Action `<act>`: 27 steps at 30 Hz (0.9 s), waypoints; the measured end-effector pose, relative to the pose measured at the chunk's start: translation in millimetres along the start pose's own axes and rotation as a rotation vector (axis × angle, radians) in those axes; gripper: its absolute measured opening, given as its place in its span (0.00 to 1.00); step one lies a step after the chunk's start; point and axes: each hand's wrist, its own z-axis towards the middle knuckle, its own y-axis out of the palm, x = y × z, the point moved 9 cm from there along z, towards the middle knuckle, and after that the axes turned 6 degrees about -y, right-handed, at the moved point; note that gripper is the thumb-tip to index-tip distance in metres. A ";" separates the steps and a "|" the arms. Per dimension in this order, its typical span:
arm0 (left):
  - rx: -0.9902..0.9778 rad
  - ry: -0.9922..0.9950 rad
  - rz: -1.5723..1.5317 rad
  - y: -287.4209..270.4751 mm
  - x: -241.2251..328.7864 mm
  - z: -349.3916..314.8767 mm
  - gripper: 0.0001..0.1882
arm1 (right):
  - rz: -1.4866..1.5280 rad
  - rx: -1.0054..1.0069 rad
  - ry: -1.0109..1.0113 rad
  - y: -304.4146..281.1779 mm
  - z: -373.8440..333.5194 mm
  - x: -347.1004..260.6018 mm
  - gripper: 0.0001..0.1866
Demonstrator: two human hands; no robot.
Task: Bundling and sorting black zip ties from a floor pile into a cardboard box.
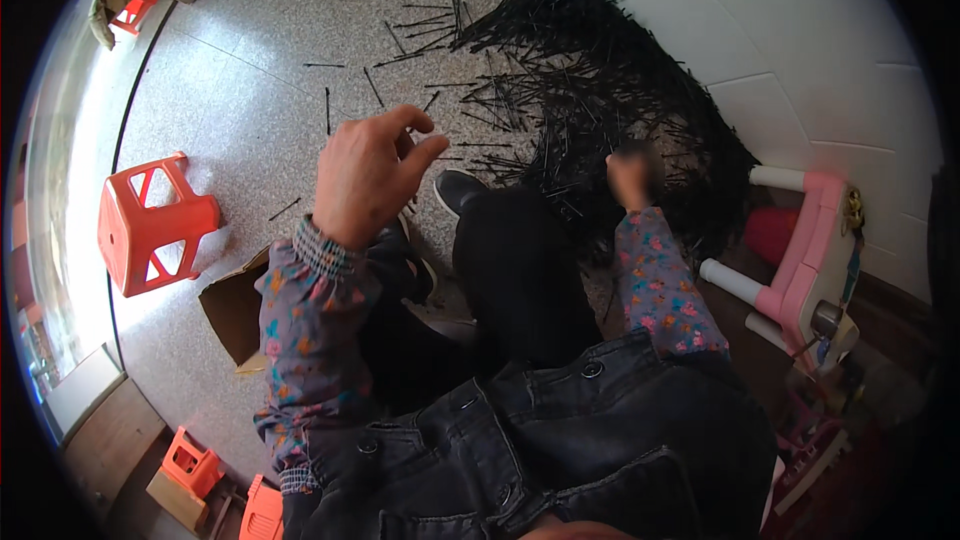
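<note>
My left hand (372, 172) hovers over the floor left of my knee, palm turned down. Its fingers are loosely bent, with a gap between thumb and forefinger, and nothing shows in it. Out to the right, my right hand (630, 180) is over a large heap of thin black sticks (590, 70). A blurred patch covers its fingers, so their grip is hidden. Loose black sticks (425, 30) lie scattered on the floor left of the heap, some of them just beyond my left hand.
White wall panels (750, 30) stand behind the heap. An orange-red plastic stool (130, 225) lies tipped at the left, and a cardboard box (235, 315) sits beside my left forearm. To the right is a pink and white frame (800, 250). My dark shoe (460, 192) rests near the heap.
</note>
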 end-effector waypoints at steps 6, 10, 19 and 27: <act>0.103 0.027 0.042 -10.0 -17.4 0.4 0.12 | 0.658 -0.273 -0.003 -59.2 -15.5 -99.7 0.14; 0.167 0.050 0.028 -19.2 -21.8 -2.1 0.12 | 0.753 -0.400 -0.085 -108.6 -33.3 -189.1 0.15; 0.257 0.077 -0.423 -40.1 -35.7 -1.6 0.21 | 0.737 -0.635 -0.380 -135.9 -80.5 -366.0 0.12; 0.594 0.340 -0.345 -74.0 -18.2 -21.0 0.38 | 0.523 -0.908 -0.471 -79.0 -144.8 -467.5 0.08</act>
